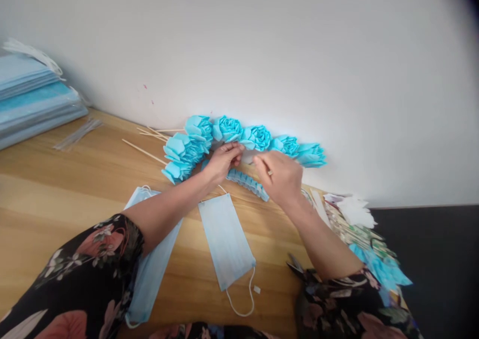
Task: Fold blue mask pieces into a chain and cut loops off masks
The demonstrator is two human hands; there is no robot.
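Note:
My left hand (pixel 225 159) is closed in a pinch just in front of the row of blue flowers (pixel 256 137), which look folded from mask-like material. To its right, my right hand (pixel 281 175) is curled closed, with thumb against fingers. A pale whitish patch (pixel 247 156) shows between the two hands; whether either holds it, I cannot tell. Under the hands lies a gathered, pleated blue strip (pixel 247 182). Nearer me, a light blue face mask (pixel 227 239) lies flat with its ear loops out. Another face mask (pixel 160 259) is partly hidden beneath my left forearm.
Stacked face masks (pixel 35 99) stand at the far left, beside a bundle of thin wires (pixel 78 132). Wooden sticks (pixel 144 152) extend from the left flowers. Dark-bladed pliers or scissors (pixel 295 266) lie by my right sleeve. Sticks and blue scraps (pixel 381 264) crowd the right edge.

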